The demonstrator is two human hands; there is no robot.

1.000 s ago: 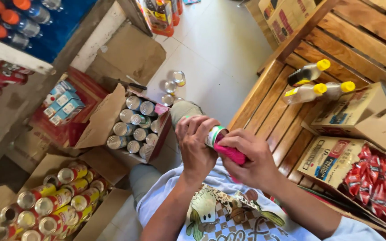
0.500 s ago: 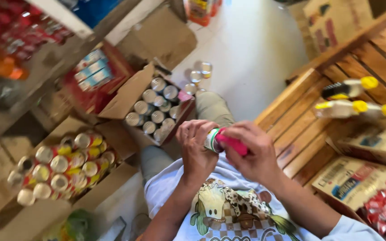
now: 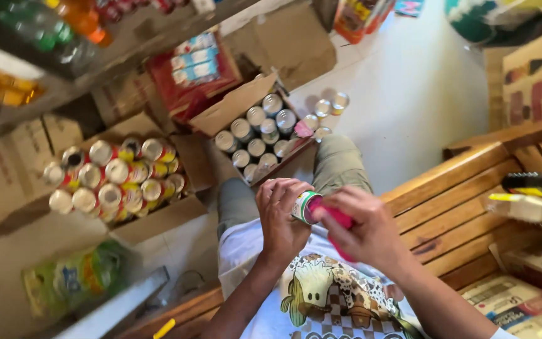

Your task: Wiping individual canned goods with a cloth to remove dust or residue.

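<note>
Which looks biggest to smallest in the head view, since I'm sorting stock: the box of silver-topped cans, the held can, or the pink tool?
1. Box of silver-topped cans, though farther away.
2 and 3. Held can and pink tool: hands cover both, so unsure.

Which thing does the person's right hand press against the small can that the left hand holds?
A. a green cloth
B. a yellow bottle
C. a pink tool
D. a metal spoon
C: the right hand grips a pink tool whose tip meets the can held in the left hand.
</note>
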